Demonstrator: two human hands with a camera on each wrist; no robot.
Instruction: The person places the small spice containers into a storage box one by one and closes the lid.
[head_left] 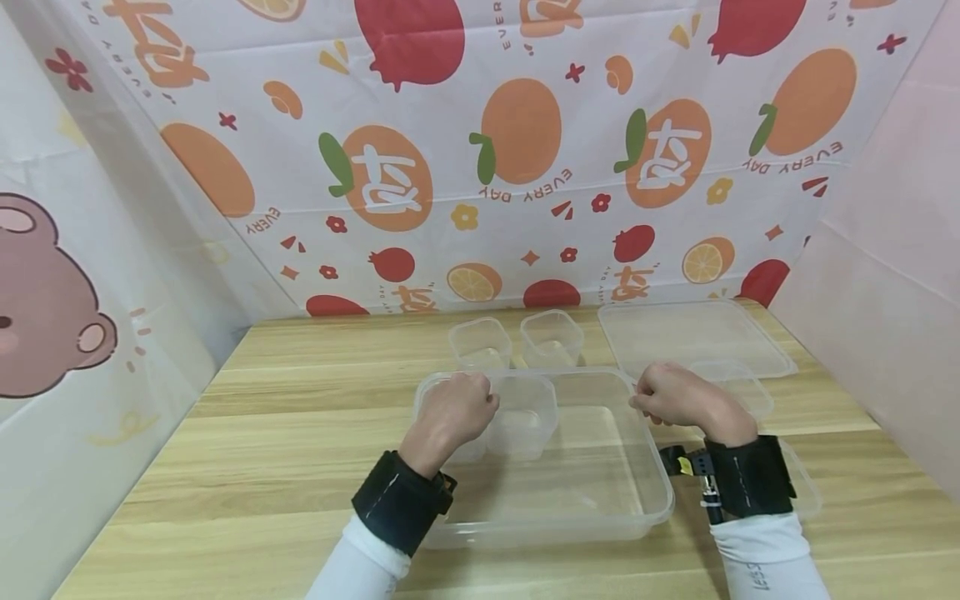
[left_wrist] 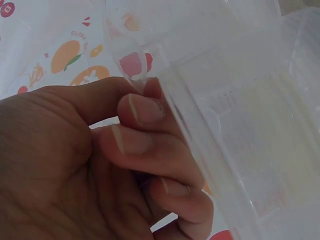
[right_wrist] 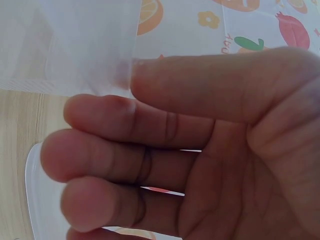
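White sleeves (head_left: 772, 558) lead to the left hand (head_left: 453, 410), apparently pinching a small square tub (head_left: 525, 423) on its right, and the right hand (head_left: 678, 397), pinching the large clear box (head_left: 547, 533) leftward.

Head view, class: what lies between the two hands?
In the head view, between the left hand and the right hand lie a small clear plastic container and then a bare part of the large clear tub.

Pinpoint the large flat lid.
In the head view, the large flat lid lies at the far right of the table, beyond the large container and right of the two small back containers.
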